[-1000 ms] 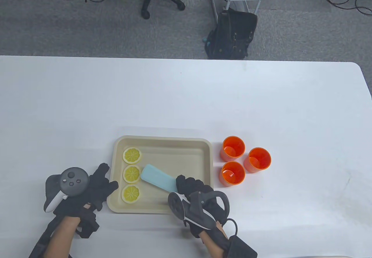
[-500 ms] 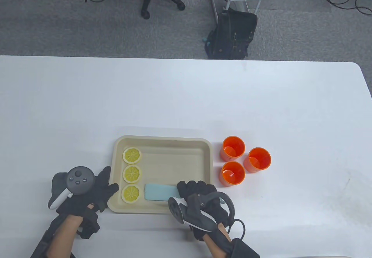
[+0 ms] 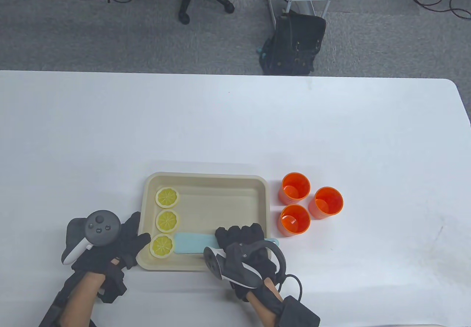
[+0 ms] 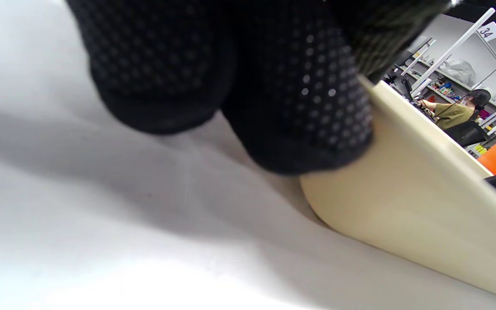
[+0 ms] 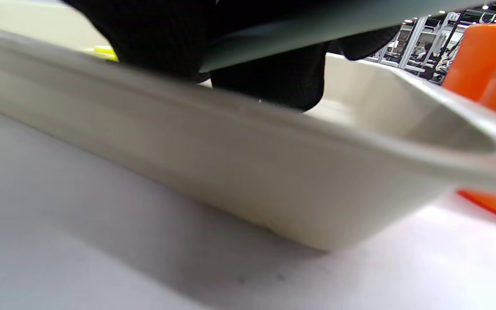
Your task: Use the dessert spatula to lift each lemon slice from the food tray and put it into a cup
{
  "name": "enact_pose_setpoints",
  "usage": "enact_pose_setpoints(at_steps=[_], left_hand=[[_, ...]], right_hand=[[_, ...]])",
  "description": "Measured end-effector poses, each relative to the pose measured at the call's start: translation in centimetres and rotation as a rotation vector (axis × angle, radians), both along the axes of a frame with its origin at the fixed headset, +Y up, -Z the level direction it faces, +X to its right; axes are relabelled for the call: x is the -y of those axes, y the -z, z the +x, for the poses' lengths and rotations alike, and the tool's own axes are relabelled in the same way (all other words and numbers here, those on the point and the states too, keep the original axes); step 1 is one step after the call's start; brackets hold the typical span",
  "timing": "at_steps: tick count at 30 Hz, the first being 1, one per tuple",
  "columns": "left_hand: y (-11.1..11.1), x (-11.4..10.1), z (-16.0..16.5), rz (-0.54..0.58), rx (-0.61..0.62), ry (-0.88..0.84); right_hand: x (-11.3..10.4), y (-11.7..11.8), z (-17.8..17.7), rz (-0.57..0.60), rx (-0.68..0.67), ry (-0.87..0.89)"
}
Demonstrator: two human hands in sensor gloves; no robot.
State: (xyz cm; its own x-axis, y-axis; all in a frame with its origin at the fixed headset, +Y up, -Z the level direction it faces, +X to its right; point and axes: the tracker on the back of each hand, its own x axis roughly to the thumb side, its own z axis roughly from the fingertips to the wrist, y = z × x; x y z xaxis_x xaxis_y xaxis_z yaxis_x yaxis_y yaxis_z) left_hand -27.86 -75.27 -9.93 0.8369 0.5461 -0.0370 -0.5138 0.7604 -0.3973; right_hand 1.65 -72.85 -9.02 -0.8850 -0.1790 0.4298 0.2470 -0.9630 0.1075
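Observation:
Three lemon slices lie along the left side of the beige food tray; the nearest slice is pushed up against the tray's left wall. My right hand grips the handle of the light blue dessert spatula, whose blade lies flat with its tip touching that slice. My left hand rests with straight fingers against the tray's left front corner. Three orange cups stand right of the tray. In the right wrist view the spatula blade passes over the tray rim.
The table's front edge is close behind both wrists. An office chair, a black bag and a wire cart stand on the floor beyond the table's far edge.
The spatula swung from the middle slice to the nearest one and slid left. Its tip now touches that slice, which has shifted left against the tray wall. The left hand barely moved.

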Motion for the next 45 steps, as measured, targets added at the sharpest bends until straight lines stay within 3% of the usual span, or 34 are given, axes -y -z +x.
enact_pose_setpoints(at_steps=[21,36,45], left_hand=[[0.0,0.1,0.1,-0.013,-0.001,0.007],[-0.1,0.1,0.2,-0.013,-0.002,0.015],[-0.2,0.2,0.2,-0.012,-0.004,0.016]], right_hand=[[0.4,-0.5,-2.1,0.067,-0.170,0.139],[-3.5,0.1,2.7,0.191,0.045,0.254],[-6.0,0.5,7.2,0.323,0.210,0.333]])
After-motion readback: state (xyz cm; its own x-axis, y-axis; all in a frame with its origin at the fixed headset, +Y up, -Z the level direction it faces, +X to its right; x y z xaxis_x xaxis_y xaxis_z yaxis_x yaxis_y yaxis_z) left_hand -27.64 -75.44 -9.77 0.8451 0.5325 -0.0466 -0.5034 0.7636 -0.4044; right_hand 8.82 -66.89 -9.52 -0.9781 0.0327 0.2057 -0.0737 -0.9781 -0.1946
